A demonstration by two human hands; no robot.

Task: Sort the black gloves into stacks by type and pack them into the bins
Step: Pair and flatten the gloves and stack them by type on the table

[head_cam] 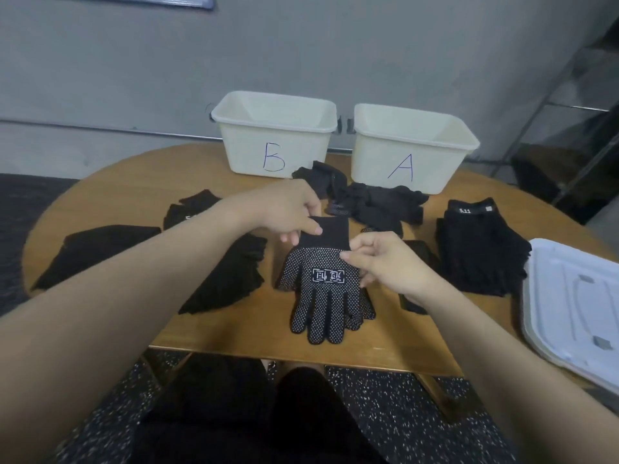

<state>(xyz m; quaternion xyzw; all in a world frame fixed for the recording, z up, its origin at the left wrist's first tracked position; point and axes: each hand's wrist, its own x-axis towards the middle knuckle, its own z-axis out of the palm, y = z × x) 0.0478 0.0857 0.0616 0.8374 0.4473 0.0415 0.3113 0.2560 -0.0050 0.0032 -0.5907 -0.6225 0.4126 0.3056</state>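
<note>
Sorting is the step in hand, by the look of it: a dotted glove (pixel 326 289) is lying palm up on the round wooden tabletop (pixel 127 182), straight in front of bin B (pixel 274 145) and nearer the person, on top of at least one glove of the same kind. The left hand (pixel 284 211) is pinching the plain ribbed cuff between thumb and curled fingers at the end toward bin B; the right hand (pixel 382 262) is pinching the seam where cuff meets dotted palm, on the side away from bin B. So each grip is closed on that glove, none hanging loose.

The glove is a soft black knit, studded with small pale grip dots and printed with a white boxed mark across the palm. Left of it and in front of bin B, flat dark stacks (pixel 227 279) are fanning out, smoother and matt. Right of bin B, bin A (pixel 412 152) is standing, the same cream plastic tub with a hand-drawn letter; neither bin is showing any gloves above its rim. A crumpled unsorted heap (pixel 375 202) is sitting between the two bins' fronts, and a thicker stack tagged 5.11 (pixel 479 249) lies in front of bin A.

The next move probably calls for squaring the cuff flush on its stack, letting go, then reaching to the heap for another, judging type by texture, since every piece is black.
</note>
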